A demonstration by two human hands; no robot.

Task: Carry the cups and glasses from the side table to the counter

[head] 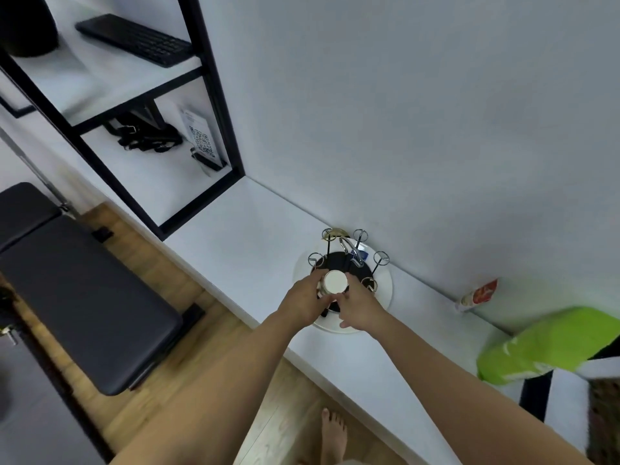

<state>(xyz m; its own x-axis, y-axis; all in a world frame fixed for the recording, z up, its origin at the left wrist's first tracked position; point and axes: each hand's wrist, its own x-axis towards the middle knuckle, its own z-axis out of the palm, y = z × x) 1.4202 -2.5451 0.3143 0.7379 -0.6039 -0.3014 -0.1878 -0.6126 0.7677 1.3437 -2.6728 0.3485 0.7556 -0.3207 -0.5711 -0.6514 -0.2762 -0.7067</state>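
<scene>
A small cup (pixel 334 282) with a white round end facing me sits upside down over the wire cup rack (pixel 355 260), which stands on a round white tray (pixel 385 286) on the white counter (pixel 255 236). My left hand (pixel 303 302) grips the cup from the left. My right hand (pixel 359 305) touches it from the right, fingers around its side. The rack's other wire loop prongs stand bare. A metal clip-like piece lies at the rack's centre.
A black-framed shelf unit (pixel 208 95) with a keyboard (pixel 134 38) stands at the counter's left end. A red and white tube (pixel 478 293) leans at the wall. A green bag (pixel 550 344) lies to the right. A dark padded bench (pixel 77 286) stands on the wooden floor.
</scene>
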